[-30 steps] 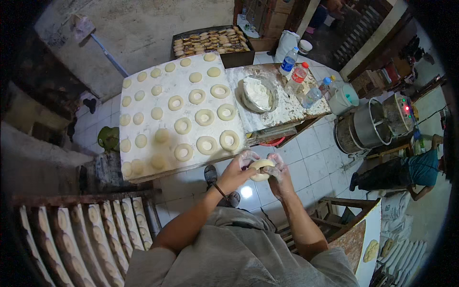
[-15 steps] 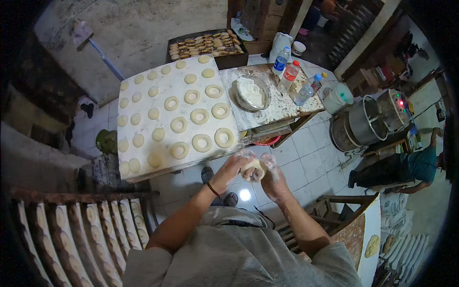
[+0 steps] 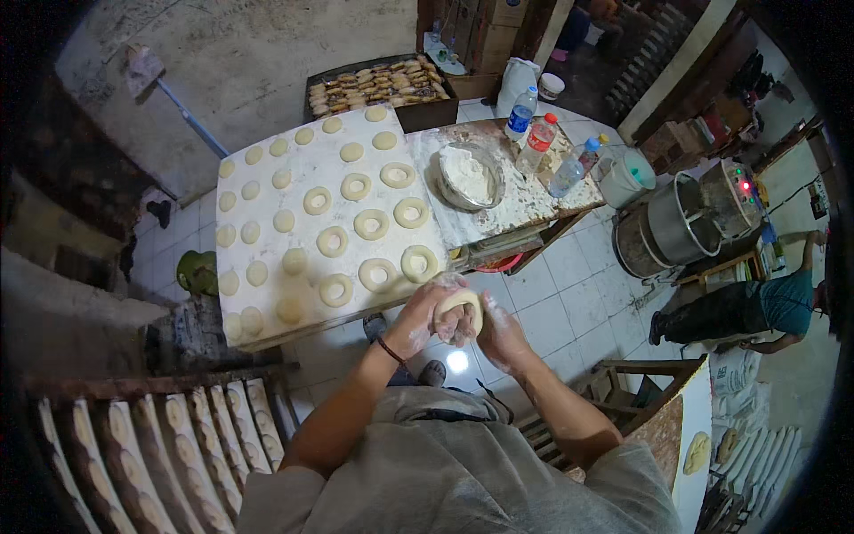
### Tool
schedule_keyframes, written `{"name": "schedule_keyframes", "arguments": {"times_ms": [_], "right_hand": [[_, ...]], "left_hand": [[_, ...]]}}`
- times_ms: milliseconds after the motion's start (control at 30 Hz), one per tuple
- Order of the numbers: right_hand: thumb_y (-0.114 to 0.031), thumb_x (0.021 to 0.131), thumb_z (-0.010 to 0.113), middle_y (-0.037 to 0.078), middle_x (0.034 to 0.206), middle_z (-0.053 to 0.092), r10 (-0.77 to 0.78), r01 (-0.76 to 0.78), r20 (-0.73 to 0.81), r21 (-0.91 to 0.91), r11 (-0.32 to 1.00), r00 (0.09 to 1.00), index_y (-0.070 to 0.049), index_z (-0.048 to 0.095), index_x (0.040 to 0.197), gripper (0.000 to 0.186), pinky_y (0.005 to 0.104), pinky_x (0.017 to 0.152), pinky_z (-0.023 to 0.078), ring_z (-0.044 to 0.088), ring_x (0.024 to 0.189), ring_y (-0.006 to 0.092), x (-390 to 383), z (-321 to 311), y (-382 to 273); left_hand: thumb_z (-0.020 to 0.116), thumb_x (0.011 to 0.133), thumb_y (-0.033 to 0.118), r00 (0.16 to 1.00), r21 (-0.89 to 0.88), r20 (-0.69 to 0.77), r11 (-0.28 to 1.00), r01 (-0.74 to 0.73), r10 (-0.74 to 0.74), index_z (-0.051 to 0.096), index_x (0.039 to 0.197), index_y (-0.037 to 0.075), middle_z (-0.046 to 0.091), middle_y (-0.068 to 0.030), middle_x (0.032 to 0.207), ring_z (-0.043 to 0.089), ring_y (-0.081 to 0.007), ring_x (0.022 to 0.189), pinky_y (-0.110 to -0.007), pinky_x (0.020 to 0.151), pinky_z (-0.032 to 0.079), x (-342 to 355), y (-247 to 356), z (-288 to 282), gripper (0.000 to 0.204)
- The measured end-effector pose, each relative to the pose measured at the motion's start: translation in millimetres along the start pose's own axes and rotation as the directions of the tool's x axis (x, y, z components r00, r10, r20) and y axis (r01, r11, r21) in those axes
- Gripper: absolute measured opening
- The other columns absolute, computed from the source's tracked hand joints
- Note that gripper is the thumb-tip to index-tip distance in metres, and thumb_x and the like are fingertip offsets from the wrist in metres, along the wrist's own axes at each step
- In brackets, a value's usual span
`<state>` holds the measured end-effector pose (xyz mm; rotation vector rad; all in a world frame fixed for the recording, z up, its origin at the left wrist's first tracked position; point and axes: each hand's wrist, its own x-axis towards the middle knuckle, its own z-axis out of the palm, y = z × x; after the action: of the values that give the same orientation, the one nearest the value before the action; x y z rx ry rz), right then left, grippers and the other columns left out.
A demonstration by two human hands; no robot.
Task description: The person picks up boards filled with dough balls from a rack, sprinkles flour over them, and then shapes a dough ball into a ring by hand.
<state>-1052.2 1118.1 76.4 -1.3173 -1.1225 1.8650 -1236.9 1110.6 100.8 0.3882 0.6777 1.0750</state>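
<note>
Between my two floury hands is a ring of pale dough (image 3: 475,307), held in the air just off the near right corner of the white board (image 3: 316,160). My left hand (image 3: 422,319) grips its left side, and some fingers show through the hole. At the right side of the ring, my right hand (image 3: 503,340) is closed against the dough with its fingers partly hidden. Across the board lie rows of dough: flat dough rounds (image 3: 283,221) to the left, and shaped dough rings (image 3: 358,224) toward the right.
Beside the board, a floury table holds a bowl of flour (image 3: 466,173) and several plastic bottles (image 3: 541,135). A tray of filled pastries (image 3: 378,87) stands behind. A dough mixer (image 3: 676,218) and another person (image 3: 734,316) are at right. Racked dough trays (image 3: 187,440) fill the lower left.
Both hands have shifted slightly left with the dough ring. Its hole now looks wider and is turned more into view, with fingers through it. The dough on the board has stayed in place.
</note>
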Motion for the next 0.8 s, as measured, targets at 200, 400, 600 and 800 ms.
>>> {"name": "schedule_keyframes", "arguments": {"times_ms": [200, 400, 600, 800], "right_hand": [[-0.048, 0.105, 0.035, 0.004, 0.070, 0.050, -0.016, 0.010, 0.057, 0.090, 0.996, 0.998, -0.005, 0.054, 0.094, 0.048, 0.0339, 0.065, 0.044, 0.050, 0.067, 0.0191, 31, 18, -46], [-0.052, 0.104, 0.032, 0.004, 0.063, 0.047, -0.020, 0.032, 0.158, -0.076, 0.997, 0.987, -0.006, 0.053, 0.089, 0.053, 0.0333, 0.067, 0.047, 0.050, 0.058, 0.0188, 107, 64, -63], [-0.055, 0.102, 0.040, 0.000, 0.069, 0.049, 0.094, -0.072, 0.250, -0.094, 0.993, 0.964, -0.009, 0.055, 0.094, 0.049, 0.0281, 0.058, 0.039, 0.044, 0.058, 0.0137, 210, 117, -43], [-0.047, 0.100, 0.049, 0.000, 0.074, 0.055, 0.187, -0.209, 0.266, 0.060, 0.976, 0.946, -0.006, 0.060, 0.103, 0.043, 0.0279, 0.057, 0.044, 0.049, 0.061, 0.0113, 310, 205, -82]], "left_hand": [[0.053, 0.098, 0.026, 0.996, -0.133, 0.029, 0.987, 0.087, -0.083, 0.056, 0.102, 0.011, 0.040, 0.0070, 0.061, 0.037, -0.0048, 0.048, -0.021, 0.046, 0.032, 12, 51, -29, 0.016], [0.055, 0.097, 0.022, 0.995, -0.215, -0.072, 0.974, -0.076, 0.062, 0.056, 0.106, 0.009, 0.042, 0.0056, 0.067, 0.040, -0.0047, 0.054, -0.022, 0.047, 0.032, 36, 111, -96, 0.015], [0.056, 0.096, 0.022, 0.944, -0.071, -0.257, 0.971, -0.230, 0.205, 0.055, 0.101, 0.013, 0.040, 0.0053, 0.071, 0.038, -0.0044, 0.057, -0.021, 0.047, 0.028, 60, 195, -131, 0.010], [0.060, 0.094, 0.028, 0.868, -0.012, -0.481, 0.989, -0.145, 0.121, 0.059, 0.105, 0.014, 0.050, 0.0033, 0.079, 0.048, -0.0059, 0.066, -0.022, 0.053, 0.038, 109, 237, -212, 0.018]]}}
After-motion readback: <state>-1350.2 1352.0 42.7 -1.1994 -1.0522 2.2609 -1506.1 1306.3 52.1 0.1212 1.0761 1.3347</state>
